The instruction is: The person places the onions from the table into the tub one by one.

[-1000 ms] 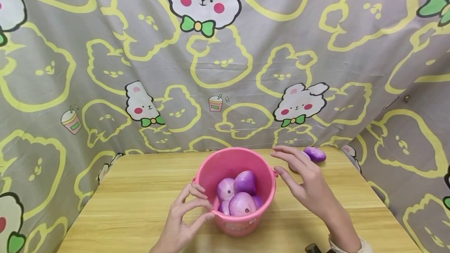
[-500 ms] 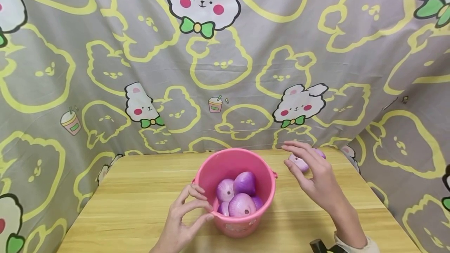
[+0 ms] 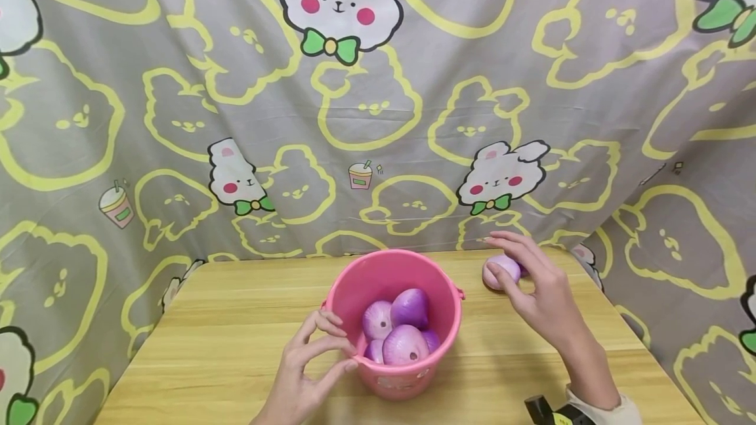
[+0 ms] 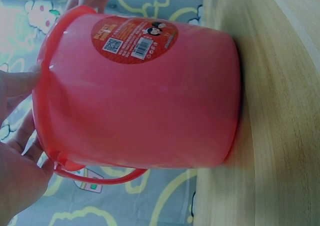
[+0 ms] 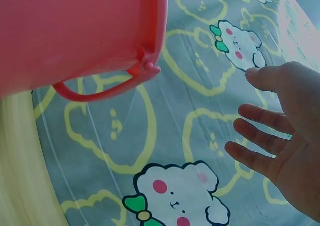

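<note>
A pink bucket (image 3: 407, 382) stands upright on the table in the head view, with several purple onions (image 3: 406, 345) inside it. At its near-left side my left hand (image 3: 310, 363) pinches the rim between thumb and fingers. The left wrist view shows the bucket's side (image 4: 140, 101) with that hand at its rim. My right hand (image 3: 546, 297) is to the right of the bucket, fingers spread and slightly bent. It hovers by a pale purple onion (image 3: 499, 272) and appears to hold nothing. A second onion behind it is mostly hidden by the fingers.
A wooden table (image 3: 224, 340) lies under everything. Patterned grey curtain (image 3: 378, 117) hangs behind and along both sides of it. The bucket's handle (image 5: 107, 92) hangs down its side. A dark device (image 3: 558, 412) sits on the right wrist.
My right hand has moved away from the bucket's right rim, rightward to the loose onions. The pale onion shows more fully now. My left hand and the bucket stay in place.
</note>
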Demonstrator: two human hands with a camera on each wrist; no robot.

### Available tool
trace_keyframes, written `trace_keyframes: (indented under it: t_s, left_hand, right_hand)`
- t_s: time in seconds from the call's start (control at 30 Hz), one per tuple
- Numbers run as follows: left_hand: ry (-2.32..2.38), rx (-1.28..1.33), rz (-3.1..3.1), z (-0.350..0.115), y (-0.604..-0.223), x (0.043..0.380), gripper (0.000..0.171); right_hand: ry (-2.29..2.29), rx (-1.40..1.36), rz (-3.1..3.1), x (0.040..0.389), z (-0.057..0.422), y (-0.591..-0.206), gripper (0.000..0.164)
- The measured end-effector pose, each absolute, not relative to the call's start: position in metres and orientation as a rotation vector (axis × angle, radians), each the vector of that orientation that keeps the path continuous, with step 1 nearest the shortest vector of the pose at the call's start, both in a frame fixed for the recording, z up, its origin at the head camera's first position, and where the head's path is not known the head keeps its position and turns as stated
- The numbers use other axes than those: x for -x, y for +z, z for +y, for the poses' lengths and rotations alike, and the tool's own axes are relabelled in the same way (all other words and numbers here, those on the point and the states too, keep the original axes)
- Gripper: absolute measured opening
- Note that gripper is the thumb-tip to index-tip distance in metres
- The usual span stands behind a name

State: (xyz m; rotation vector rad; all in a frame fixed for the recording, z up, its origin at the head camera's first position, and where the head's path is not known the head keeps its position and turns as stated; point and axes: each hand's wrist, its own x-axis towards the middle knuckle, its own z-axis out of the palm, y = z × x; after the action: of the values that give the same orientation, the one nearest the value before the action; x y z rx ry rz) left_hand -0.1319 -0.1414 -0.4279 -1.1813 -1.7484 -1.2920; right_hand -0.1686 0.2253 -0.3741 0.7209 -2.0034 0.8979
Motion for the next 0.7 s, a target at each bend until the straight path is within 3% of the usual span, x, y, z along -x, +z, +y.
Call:
trace_keyframes:
  t_s: [0.7]
  left_hand:
    - [-1.295, 1.172, -1.756, -0.141, -0.428, 0.132, 0.018]
  right_hand:
    - [0.843, -0.611, -2.036, 0.184, 0.247, -0.388, 0.05]
